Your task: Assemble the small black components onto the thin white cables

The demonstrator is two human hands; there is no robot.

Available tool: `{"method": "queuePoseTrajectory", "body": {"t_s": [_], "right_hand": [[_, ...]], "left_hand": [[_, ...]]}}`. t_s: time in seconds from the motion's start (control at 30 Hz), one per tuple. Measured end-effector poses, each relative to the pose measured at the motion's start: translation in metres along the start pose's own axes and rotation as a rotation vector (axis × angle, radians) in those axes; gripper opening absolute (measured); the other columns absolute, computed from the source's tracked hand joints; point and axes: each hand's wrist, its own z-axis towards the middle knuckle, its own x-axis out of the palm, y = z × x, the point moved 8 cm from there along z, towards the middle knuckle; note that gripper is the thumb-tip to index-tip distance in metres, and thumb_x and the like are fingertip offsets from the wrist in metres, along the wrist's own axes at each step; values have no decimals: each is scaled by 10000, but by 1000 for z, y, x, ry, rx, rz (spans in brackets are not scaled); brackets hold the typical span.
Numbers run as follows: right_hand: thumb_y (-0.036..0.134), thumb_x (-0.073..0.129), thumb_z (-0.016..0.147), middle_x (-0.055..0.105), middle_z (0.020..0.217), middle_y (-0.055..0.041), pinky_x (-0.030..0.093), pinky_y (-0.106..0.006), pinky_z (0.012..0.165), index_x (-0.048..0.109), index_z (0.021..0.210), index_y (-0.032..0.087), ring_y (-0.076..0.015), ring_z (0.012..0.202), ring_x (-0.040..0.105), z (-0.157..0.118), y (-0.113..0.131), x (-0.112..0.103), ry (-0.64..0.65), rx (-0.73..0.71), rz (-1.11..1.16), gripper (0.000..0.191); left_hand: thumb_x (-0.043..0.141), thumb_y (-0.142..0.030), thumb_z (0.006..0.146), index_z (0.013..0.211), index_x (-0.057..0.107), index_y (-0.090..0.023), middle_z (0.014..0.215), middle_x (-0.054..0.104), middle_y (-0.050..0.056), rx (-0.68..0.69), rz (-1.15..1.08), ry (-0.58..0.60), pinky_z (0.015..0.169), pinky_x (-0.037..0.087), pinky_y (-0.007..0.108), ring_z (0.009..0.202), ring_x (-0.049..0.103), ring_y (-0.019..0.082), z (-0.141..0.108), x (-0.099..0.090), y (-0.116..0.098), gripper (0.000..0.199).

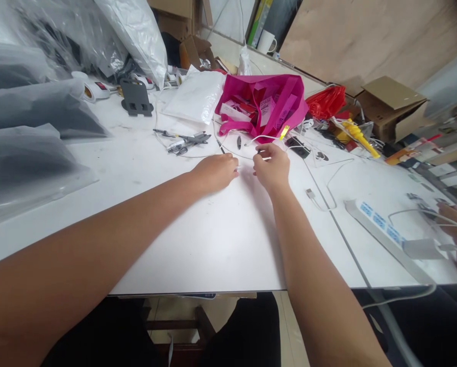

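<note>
My left hand [216, 172] is closed above the white table, with a thin black pen [220, 147] sticking out past its knuckles. A small white tip shows by its thumb. Just to the right, my right hand [272, 165] pinches a small dark piece [259, 151] between thumb and fingertips. A bit of white shows under those fingers; its kind is too small to tell. The two hands are apart. Beyond the left hand lies a loose pile of pens [188, 142]. A small dark oval object [239, 142] rests between and beyond the hands.
A pink bag [234, 97] with small boxes stands behind the hands, beside a white plastic packet [198, 97]. A black stand [134, 97] and grey-filled bags [29, 168] are left. A power strip [381, 229], cables and another person's hand [456, 224] are right.
</note>
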Motion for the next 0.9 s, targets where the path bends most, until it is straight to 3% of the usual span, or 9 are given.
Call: {"method": "queuePoseTrajectory", "body": {"t_s": [0.13, 0.23, 0.43, 0.63, 0.9], "right_hand": [[186, 613, 772, 700, 925, -8, 635, -383, 660, 650, 1077, 229, -178, 669, 685, 1, -14, 20, 54, 123, 151, 311], [143, 622, 765, 638, 845, 35, 586, -293, 572, 580, 1092, 246, -152, 648, 674, -1, -16, 28, 88, 235, 323, 345], [41, 630, 773, 621, 720, 36, 621, -255, 708, 591, 942, 207, -117, 674, 680, -14, -3, 44, 276, 400, 518, 240], [32, 638, 815, 663, 763, 15, 650, -277, 707, 606, 954, 207, -126, 659, 694, -18, -2, 41, 309, 441, 515, 226], [-8, 640, 884, 706, 721, -9, 673, -249, 807, 601, 968, 176, -111, 699, 731, -24, 0, 44, 390, 490, 640, 206]], "left_hand": [[429, -305, 1084, 1231, 701, -87, 1270, 713, 171, -9, 47, 20, 921, 548, 441, 1145, 724, 354, -2, 1, -2, 379], [410, -319, 1085, 1228, 698, -100, 1269, 717, 174, -27, 25, 17, 899, 547, 448, 1124, 728, 362, -3, 2, -1, 389], [428, -389, 1074, 1232, 688, -125, 1150, 751, 186, -63, -57, 21, 853, 525, 436, 1087, 726, 370, -2, 2, 3, 403], [421, -388, 1073, 1233, 683, -125, 1186, 744, 192, -72, -83, 8, 873, 517, 429, 1101, 719, 359, -1, -1, 4, 404], [492, -363, 1028, 1209, 702, -150, 1193, 771, 165, -155, -227, -114, 826, 501, 414, 1078, 712, 332, 2, -2, 20, 349]]}}
